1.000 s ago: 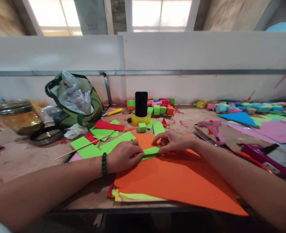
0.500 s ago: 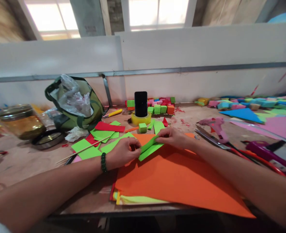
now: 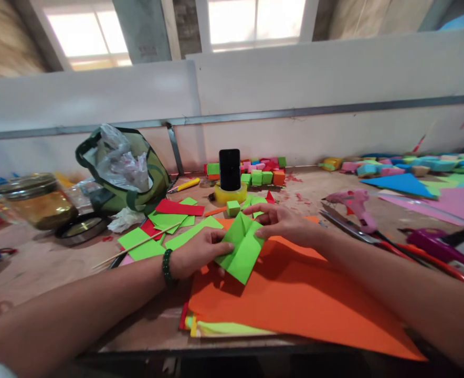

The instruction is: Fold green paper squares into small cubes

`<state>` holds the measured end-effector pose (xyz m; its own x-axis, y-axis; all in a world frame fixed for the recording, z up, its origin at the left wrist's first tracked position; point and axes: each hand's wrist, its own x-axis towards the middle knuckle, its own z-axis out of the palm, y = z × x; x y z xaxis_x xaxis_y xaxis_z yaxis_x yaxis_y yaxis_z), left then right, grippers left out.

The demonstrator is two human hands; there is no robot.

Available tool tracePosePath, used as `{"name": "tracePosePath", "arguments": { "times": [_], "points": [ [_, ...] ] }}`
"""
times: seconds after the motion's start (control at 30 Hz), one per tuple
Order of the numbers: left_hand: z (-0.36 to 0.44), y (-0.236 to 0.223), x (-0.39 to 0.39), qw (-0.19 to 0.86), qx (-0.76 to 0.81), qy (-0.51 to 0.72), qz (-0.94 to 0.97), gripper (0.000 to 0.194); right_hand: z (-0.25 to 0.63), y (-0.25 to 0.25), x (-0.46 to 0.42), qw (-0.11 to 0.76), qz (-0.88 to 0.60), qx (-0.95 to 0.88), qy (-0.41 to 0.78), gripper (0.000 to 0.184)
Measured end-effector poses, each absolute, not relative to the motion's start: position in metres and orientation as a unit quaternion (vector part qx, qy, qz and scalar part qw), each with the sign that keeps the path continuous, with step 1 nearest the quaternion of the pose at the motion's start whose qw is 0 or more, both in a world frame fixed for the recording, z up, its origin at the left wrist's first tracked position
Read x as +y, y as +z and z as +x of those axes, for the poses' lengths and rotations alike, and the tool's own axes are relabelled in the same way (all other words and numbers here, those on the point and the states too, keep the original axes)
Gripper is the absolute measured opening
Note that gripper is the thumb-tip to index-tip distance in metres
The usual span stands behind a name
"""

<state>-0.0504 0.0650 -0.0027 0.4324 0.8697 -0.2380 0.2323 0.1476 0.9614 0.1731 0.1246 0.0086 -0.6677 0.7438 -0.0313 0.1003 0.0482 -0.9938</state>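
Note:
A creased green paper square [image 3: 242,249] is held up just above a large orange sheet [image 3: 295,299]. My left hand [image 3: 194,254] pinches its left edge, a green bead bracelet on that wrist. My right hand [image 3: 281,220] grips its upper right edge, fingers curled over the paper. The fold lines in the green square show as a cross. Under the orange sheet lies a stack of yellow and red sheets [image 3: 216,328].
Green and red paper scraps [image 3: 165,220] and a wooden skewer [image 3: 137,244] lie left. A phone [image 3: 229,169] stands in a tape roll, with small coloured cubes [image 3: 261,173] behind. A pink glue gun [image 3: 354,202], scissors [image 3: 348,223], a green bag [image 3: 124,165] and a jar [image 3: 37,202] surround.
The green paper was a folded strip pressed on the orange sheet; both hands lifted it and opened it into a creased square.

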Motion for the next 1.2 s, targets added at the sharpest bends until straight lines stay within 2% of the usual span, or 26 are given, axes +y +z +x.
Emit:
{"name": "tracePosePath", "arguments": {
  "times": [0.17,0.3,0.47,0.87,1.03,1.1,1.2],
  "points": [
    [-0.053,-0.006,0.063,0.682,0.402,0.279,0.544,0.033,0.169,0.011,0.116,0.276,-0.287,-0.686,0.609,0.055],
    [-0.052,-0.005,0.061,0.704,0.378,0.296,0.524,0.025,0.164,0.010,0.107,0.274,-0.252,-0.710,0.598,0.054],
    [-0.050,0.000,0.061,0.670,0.415,0.327,0.522,0.023,0.163,0.011,0.105,0.305,-0.223,-0.717,0.586,0.064],
    [-0.048,0.002,0.059,0.625,0.427,0.335,0.562,0.027,0.165,0.006,0.112,0.301,-0.259,-0.731,0.555,0.043],
    [-0.049,0.008,0.059,0.596,0.442,0.312,0.594,0.025,0.172,0.013,0.110,0.269,-0.236,-0.780,0.513,0.059],
    [-0.049,0.012,0.058,0.552,0.442,0.301,0.640,0.028,0.173,0.017,0.109,0.232,-0.239,-0.809,0.484,0.053],
    [-0.048,0.015,0.059,0.506,0.432,0.286,0.689,0.029,0.173,0.018,0.111,0.213,-0.251,-0.828,0.454,0.034]
  ]
}}
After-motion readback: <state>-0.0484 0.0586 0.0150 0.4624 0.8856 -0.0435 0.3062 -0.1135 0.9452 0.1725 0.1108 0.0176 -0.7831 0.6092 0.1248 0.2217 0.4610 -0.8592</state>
